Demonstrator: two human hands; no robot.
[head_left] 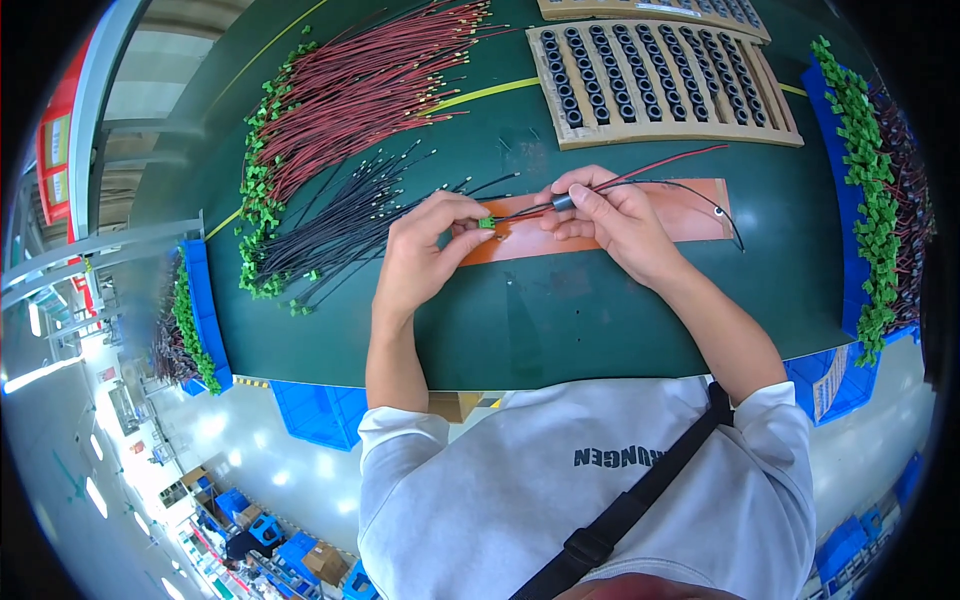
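Head view is showing a small green connector (487, 222) over the orange mat (690, 212), pinched by the left hand (425, 250). The right hand (610, 215) is gripping its red and black wires (640, 172) through a black ring (563, 201). Bundles of red wires (360, 90) are lying beside on the green table (560, 320).

- The green worktable (560, 330) fills the middle of the frame.
- An orange rectangular mat (690, 215) lies at centre, under both hands.
- The left hand (425, 255) is left of the right hand (610, 215); a small green plastic connector (487, 222) sits between them.
- A bundle of red wires (370, 80) lies upper left, with a bundle of black wires (340, 225) below it.
- A cardboard tray of black ferrite rings (660, 85) sits at upper right.
- A blue plastic bin (860, 190) stands at the right edge.
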